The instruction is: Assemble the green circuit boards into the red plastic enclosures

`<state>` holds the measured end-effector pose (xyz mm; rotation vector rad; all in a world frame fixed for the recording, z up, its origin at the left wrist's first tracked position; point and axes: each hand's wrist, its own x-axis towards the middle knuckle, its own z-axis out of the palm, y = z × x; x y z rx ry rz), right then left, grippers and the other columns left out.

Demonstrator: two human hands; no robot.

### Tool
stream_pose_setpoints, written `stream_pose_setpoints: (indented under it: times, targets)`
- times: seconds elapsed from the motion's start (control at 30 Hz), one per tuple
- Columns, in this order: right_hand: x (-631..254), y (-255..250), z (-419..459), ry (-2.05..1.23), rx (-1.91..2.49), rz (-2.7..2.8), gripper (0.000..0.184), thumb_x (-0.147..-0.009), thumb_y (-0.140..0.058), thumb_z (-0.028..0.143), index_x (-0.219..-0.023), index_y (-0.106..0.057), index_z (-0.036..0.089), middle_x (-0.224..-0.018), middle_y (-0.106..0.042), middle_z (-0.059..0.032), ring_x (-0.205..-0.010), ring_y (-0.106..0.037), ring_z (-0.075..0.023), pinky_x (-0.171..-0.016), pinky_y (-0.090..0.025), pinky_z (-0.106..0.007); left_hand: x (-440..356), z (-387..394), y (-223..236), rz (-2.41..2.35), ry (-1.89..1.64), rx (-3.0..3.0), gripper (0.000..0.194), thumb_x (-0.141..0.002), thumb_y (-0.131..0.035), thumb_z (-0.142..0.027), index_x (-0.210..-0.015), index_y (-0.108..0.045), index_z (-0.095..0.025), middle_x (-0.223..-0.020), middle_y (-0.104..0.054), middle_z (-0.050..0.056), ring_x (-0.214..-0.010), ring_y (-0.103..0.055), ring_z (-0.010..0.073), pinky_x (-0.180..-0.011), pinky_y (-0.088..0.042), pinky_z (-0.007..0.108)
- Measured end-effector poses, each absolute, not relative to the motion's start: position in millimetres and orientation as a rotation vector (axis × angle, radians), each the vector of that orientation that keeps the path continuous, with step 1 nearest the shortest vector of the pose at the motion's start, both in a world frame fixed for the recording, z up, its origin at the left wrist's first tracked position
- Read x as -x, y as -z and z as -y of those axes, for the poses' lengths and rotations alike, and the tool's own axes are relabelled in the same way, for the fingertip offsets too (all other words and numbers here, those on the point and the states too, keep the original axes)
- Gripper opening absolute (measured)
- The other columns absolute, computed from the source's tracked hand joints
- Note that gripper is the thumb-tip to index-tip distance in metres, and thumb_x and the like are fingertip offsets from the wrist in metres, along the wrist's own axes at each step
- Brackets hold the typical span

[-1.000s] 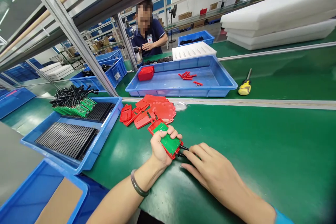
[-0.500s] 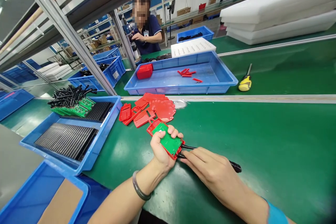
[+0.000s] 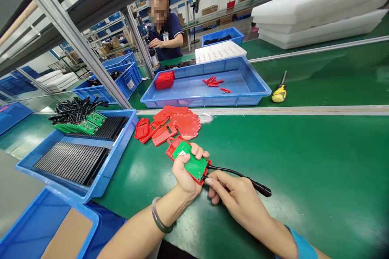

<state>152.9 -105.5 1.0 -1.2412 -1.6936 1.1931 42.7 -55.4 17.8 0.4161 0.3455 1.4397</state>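
My left hand point(image 3: 184, 172) grips a red plastic case point(image 3: 174, 148) with a green circuit board point(image 3: 192, 163) seated in it, thumb and fingers pressed on the board. My right hand point(image 3: 235, 198) pinches a black cable point(image 3: 243, 178) where it enters the case's lower right corner; the cable's thick end lies on the green belt to the right. Just behind the case lies a pile of red case parts point(image 3: 170, 123).
A blue tray point(image 3: 91, 186) at left holds black slotted racks, green boards and black cables. A large blue tray point(image 3: 258, 87) behind holds a red box and small red pieces. A yellow-handled screwdriver point(image 3: 279, 92) lies at right. A person works across the line point(image 3: 164, 28).
The cable has come out from under my right hand and now stretches to the right. My right hand has drawn back toward me, fingers curled at the case's corner. The left hand holds steady.
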Motion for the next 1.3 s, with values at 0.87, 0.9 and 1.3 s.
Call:
stream_pose_setpoints:
  times: [0.87, 0.9, 1.3]
  targets:
    - [-144.2, -0.5, 100.0, -2.028, 1.06, 1.053, 0.06, -0.071, -0.058, 0.067, -0.078, -0.054, 0.008, -0.045, -0.048, 0.0001, -0.032, -0.035, -0.0044, -0.035, -0.019, -0.016, -37.6, 58.6, -23.5, -0.188, -1.377, -0.824, 0.039, -0.074, -0.049, -0.023, -0.112, -0.047, -0.016, -0.075, -0.028, 0.004, -0.069, -0.032, 0.0115, -0.072, -0.03, 0.03]
    - [-143.3, -0.4, 100.3, -2.01, 1.086, 1.035, 0.061, -0.069, -0.058, 0.068, -0.076, -0.053, 0.008, -0.047, -0.049, -0.0006, -0.032, -0.036, -0.0046, -0.035, -0.02, -0.016, -37.8, 59.0, -22.6, -0.198, -1.389, -0.869, 0.039, -0.075, -0.049, -0.023, -0.113, -0.048, -0.016, -0.076, -0.029, 0.004, -0.069, -0.032, 0.0119, -0.073, -0.03, 0.031]
    - [-156.5, -11.1, 116.6, -0.423, 0.994, 1.911, 0.019, -0.087, -0.054, 0.012, -0.105, -0.059, 0.014, -0.095, -0.065, -0.0021, -0.083, -0.061, -0.0098, -0.076, -0.046, -0.019, -29.3, 45.0, -22.2, -0.17, -1.279, -0.476, 0.034, -0.073, -0.047, -0.021, -0.106, -0.046, -0.014, -0.074, -0.018, 0.002, -0.065, -0.025, 0.0096, -0.067, -0.027, 0.025]
